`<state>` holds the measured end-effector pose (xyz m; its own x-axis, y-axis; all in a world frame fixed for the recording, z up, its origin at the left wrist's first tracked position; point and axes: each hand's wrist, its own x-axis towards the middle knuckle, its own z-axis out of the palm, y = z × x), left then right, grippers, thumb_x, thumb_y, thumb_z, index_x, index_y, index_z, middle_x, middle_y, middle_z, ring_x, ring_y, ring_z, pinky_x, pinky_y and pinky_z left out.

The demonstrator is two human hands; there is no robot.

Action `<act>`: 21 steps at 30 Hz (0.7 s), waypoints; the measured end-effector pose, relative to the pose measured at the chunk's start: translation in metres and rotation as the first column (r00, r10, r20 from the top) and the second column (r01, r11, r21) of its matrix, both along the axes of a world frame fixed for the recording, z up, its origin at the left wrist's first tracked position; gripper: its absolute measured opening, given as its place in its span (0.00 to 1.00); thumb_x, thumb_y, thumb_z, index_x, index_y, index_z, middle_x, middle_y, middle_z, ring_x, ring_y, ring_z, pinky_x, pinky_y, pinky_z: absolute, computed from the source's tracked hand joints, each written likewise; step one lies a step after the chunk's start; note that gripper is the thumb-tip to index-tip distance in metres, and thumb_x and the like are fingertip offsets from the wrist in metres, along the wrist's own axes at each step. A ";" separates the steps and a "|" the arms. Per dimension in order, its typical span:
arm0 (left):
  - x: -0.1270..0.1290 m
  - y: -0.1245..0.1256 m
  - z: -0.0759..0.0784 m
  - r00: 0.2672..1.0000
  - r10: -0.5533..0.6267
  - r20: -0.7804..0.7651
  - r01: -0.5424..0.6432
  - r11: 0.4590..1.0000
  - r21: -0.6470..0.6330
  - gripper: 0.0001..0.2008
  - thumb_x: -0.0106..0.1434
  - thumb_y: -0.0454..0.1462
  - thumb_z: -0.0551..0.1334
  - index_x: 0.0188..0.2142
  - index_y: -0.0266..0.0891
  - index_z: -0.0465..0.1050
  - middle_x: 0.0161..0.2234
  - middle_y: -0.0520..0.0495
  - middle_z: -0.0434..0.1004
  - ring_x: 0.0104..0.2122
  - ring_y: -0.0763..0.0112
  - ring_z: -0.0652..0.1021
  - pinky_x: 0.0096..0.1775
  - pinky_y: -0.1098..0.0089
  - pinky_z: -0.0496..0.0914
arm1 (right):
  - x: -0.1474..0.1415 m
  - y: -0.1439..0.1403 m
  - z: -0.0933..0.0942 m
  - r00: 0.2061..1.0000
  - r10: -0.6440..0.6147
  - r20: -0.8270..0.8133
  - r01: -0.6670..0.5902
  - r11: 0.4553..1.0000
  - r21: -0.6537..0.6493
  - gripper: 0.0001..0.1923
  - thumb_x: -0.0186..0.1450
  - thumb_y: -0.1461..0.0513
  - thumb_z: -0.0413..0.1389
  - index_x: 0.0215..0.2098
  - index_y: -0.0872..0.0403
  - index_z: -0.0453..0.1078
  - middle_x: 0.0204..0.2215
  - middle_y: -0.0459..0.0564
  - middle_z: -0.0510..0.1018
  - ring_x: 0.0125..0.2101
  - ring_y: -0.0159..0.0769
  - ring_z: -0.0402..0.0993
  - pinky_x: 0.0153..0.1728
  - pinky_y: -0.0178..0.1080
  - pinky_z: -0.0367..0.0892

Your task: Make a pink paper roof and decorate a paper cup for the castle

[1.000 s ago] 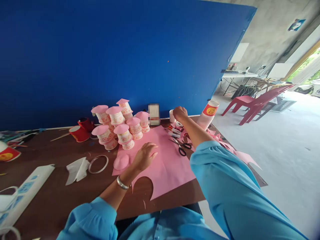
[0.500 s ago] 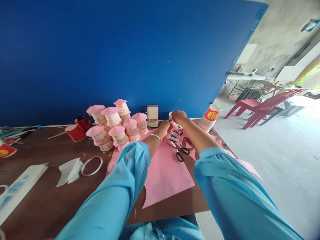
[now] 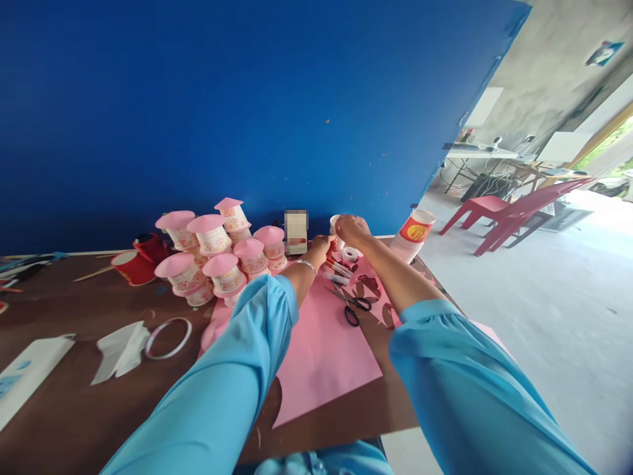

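Observation:
In the head view, my right hand (image 3: 353, 231) is closed at the far side of the table, its fingers against a white paper cup (image 3: 334, 223). Most of the cup is hidden behind those fingers. My left hand (image 3: 321, 248) is closed just below and to the left, close to the cup. What its fingertips pinch is too small to make out. Below the hands lie a roll of white tape (image 3: 349, 254), several markers (image 3: 339, 268) and open black-handled scissors (image 3: 352, 311). A large pink paper sheet (image 3: 326, 369) lies under my arms.
Left of my hands stand several decorated paper-cup towers (image 3: 230, 274) with pink cone roofs. A phone (image 3: 297, 232) leans on the blue wall. Stacked cups (image 3: 414, 234) stand at the right edge. Red cups (image 3: 133, 267), a tape ring (image 3: 169, 338) and white paper (image 3: 121, 349) lie left.
The view has shifted slightly, so the table things sit a little further left. The white cup has risen a little and more of it shows beside my right hand.

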<state>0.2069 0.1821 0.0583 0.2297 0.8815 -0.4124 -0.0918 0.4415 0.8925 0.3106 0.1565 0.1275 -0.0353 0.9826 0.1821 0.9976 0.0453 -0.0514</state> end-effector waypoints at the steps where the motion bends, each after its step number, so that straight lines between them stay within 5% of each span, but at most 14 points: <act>1: -0.001 -0.001 0.002 1.000 -0.002 0.008 0.002 1.000 0.012 0.21 0.72 0.44 0.65 0.59 0.38 0.71 0.58 0.39 0.75 0.52 0.57 0.79 0.52 0.51 0.78 | 0.000 -0.006 0.007 1.000 0.000 -0.025 0.002 0.998 0.065 0.10 0.73 0.62 0.54 0.41 0.56 0.79 0.48 0.59 0.83 0.50 0.46 0.80 0.50 0.41 0.72; 5: -0.020 -0.015 0.015 0.996 -0.026 0.082 0.017 0.994 0.112 0.18 0.71 0.44 0.65 0.55 0.35 0.74 0.53 0.37 0.78 0.50 0.59 0.80 0.50 0.57 0.78 | 0.004 -0.039 0.024 0.988 0.007 -0.153 0.040 0.953 0.301 0.18 0.75 0.64 0.44 0.46 0.56 0.77 0.52 0.60 0.81 0.51 0.45 0.78 0.51 0.42 0.71; 7: -0.040 -0.032 0.019 0.987 -0.050 0.154 0.020 0.982 0.187 0.17 0.73 0.47 0.62 0.52 0.36 0.74 0.49 0.38 0.81 0.48 0.61 0.82 0.46 0.63 0.79 | 0.003 -0.059 0.017 0.894 0.102 -0.437 0.089 0.914 0.395 0.14 0.72 0.62 0.48 0.43 0.55 0.77 0.45 0.57 0.83 0.44 0.42 0.80 0.48 0.42 0.74; 10: -0.083 -0.067 0.019 0.965 -0.095 0.245 0.007 0.942 0.337 0.25 0.74 0.56 0.55 0.57 0.42 0.72 0.53 0.41 0.80 0.52 0.60 0.82 0.49 0.61 0.79 | -0.011 -0.089 -0.011 0.365 0.242 -0.899 0.117 0.946 0.302 0.10 0.67 0.55 0.56 0.37 0.53 0.75 0.31 0.49 0.81 0.34 0.39 0.80 0.39 0.42 0.78; 11: -0.098 -0.080 0.017 0.957 -0.175 0.230 0.030 0.853 0.522 0.28 0.73 0.59 0.53 0.59 0.42 0.70 0.57 0.38 0.78 0.54 0.58 0.81 0.52 0.58 0.78 | -0.020 -0.099 -0.023 0.191 0.229 -0.955 0.073 0.966 0.246 0.12 0.65 0.52 0.59 0.36 0.52 0.74 0.29 0.48 0.80 0.33 0.39 0.80 0.38 0.42 0.79; 12: -0.113 -0.093 0.014 0.959 -0.235 0.159 0.063 0.722 0.689 0.32 0.72 0.62 0.52 0.62 0.44 0.68 0.61 0.37 0.75 0.57 0.56 0.79 0.55 0.56 0.76 | -0.030 -0.110 -0.034 0.054 0.201 -0.978 0.019 0.979 0.202 0.14 0.63 0.50 0.61 0.36 0.52 0.74 0.29 0.48 0.80 0.33 0.39 0.80 0.37 0.42 0.79; 14: -0.141 -0.116 0.006 0.963 -0.247 0.104 0.090 0.662 0.744 0.36 0.63 0.62 0.65 0.63 0.48 0.67 0.66 0.41 0.70 0.63 0.54 0.74 0.63 0.54 0.70 | -0.053 -0.130 -0.056 -0.074 0.130 -0.989 -0.120 0.983 0.138 0.19 0.61 0.45 0.63 0.36 0.52 0.73 0.30 0.49 0.81 0.34 0.39 0.81 0.37 0.42 0.80; 18: -0.187 -0.146 -0.015 0.988 -0.049 -0.149 0.149 0.595 0.790 0.36 0.58 0.50 0.75 0.61 0.45 0.67 0.64 0.39 0.71 0.63 0.51 0.73 0.63 0.49 0.69 | -0.088 -0.162 -0.088 0.052 0.028 -0.998 -0.414 0.910 0.004 0.25 0.64 0.40 0.60 0.36 0.53 0.76 0.33 0.52 0.83 0.33 0.37 0.82 0.37 0.42 0.80; 21: -0.216 -0.159 -0.033 0.964 0.002 -0.265 0.211 0.599 0.773 0.29 0.60 0.48 0.73 0.57 0.42 0.68 0.58 0.37 0.75 0.58 0.52 0.78 0.60 0.50 0.73 | -0.093 -0.168 -0.100 0.210 0.022 -0.977 -0.509 0.856 -0.090 0.21 0.56 0.46 0.70 0.28 0.55 0.78 0.25 0.51 0.82 0.25 0.37 0.79 0.30 0.41 0.78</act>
